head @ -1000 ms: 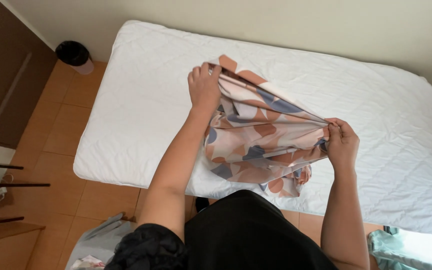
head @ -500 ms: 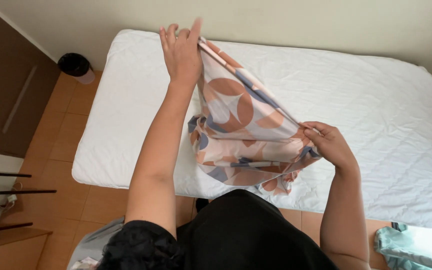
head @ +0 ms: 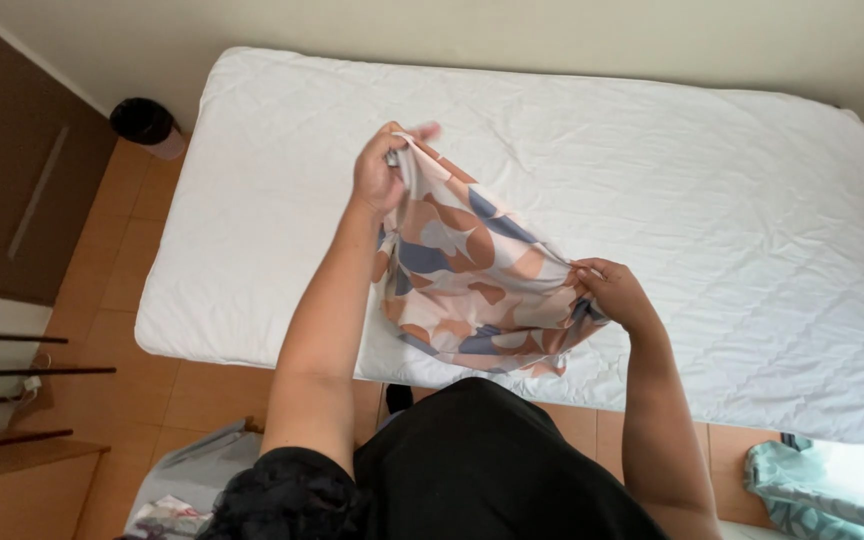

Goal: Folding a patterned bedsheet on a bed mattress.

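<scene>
- Fingers first: the left hand point(head: 380, 178) is clenched on one top corner of the patterned cloth point(head: 472, 275), held up and out over the bed. The right hand point(head: 612, 292) is pinched on the far edge, lower and closer to the body.
- The cloth hangs stretched between the two hands, sagging in the middle, with its lower edge right at the near edge of the white mattress point(head: 732, 200). Blue, tan and cream blotchy print; looks like a pillowcase or small cover, but I can't tell which.
- Step in hand, I'd say: straightening the cloth out by its edges, sort of mid-shake.
- Next move probably calls for both grips staying tight and the hands pulling level so the slack comes out.
- Around: a black bin point(head: 142, 120) on the floor by the bed's corner, and a teal fabric point(head: 802, 490) at lower right.
</scene>
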